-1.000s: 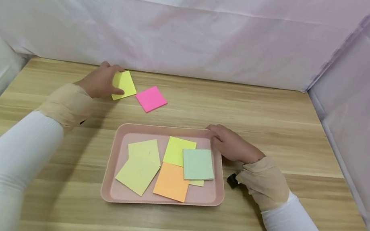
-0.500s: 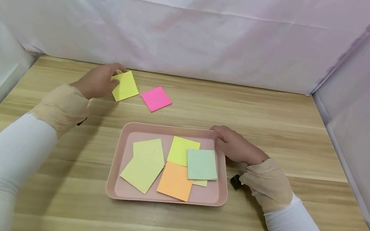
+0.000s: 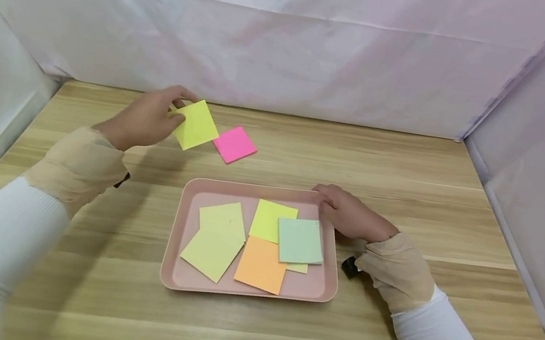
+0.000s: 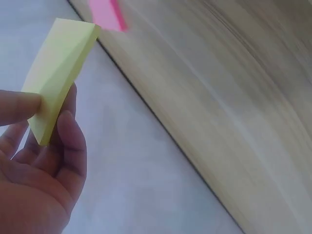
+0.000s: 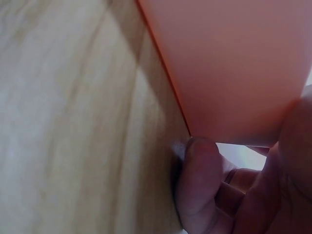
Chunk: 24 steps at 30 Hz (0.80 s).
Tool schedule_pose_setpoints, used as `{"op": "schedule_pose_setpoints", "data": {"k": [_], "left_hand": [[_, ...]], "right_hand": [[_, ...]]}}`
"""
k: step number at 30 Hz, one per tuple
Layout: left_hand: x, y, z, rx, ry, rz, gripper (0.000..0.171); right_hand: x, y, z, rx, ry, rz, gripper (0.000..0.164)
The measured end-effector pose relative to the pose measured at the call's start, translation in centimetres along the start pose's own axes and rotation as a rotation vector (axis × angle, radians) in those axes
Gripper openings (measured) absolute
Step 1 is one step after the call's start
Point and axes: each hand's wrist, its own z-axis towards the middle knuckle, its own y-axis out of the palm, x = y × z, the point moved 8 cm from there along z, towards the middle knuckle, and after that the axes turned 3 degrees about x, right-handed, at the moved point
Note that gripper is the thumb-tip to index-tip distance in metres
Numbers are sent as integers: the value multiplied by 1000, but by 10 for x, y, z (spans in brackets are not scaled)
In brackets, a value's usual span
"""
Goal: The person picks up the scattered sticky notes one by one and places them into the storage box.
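In the head view my left hand [image 3: 148,119] pinches a bright yellow sticky note pad [image 3: 196,127] between thumb and fingers, lifted off the table near its back edge. The left wrist view shows that pad [image 4: 61,63] tilted, its thumb on one face and fingers behind. Just right of it, a pink sticky note pad [image 3: 235,145] lies on the wood. My right hand [image 3: 352,213] grips the far right corner of a pink tray [image 3: 189,204], the thumb over the rim. In the right wrist view, fingertips [image 5: 202,156] curl under the tray's corner [image 5: 234,97].
Several sticky note pads lie in the tray: pale yellow [image 3: 213,250], bright yellow [image 3: 269,220], orange [image 3: 262,264] and pale green [image 3: 299,241]. White cloth walls [image 3: 282,45] stand behind and at both sides of the wooden table [image 3: 233,338].
My left hand has taken hold of the yellow pad, raised it and moved it slightly right towards the pink pad. My right hand stays on the tray. The view has shifted a little.
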Motion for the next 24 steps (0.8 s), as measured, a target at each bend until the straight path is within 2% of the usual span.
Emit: {"op": "schedule_pose_setpoints", "data": {"k": [8,13,17,20,24], "left_hand": [[39,13,-15,-80,116,-66,42],[65,29,-27,-165,163,-107,41],[84,43,-37,-247,190,-106,39],[93,51,-43,-280,214,-99,39],[98,60,-48,-305,253,-115,40]], "right_hand": [[5,3,1,-3,10,23,26],[7,4,0,4,10,20,27],[6,2,0,13,7,12,27],[5,1,1,7,3,6,26],[3,1,2,3,-8,17,26]]}}
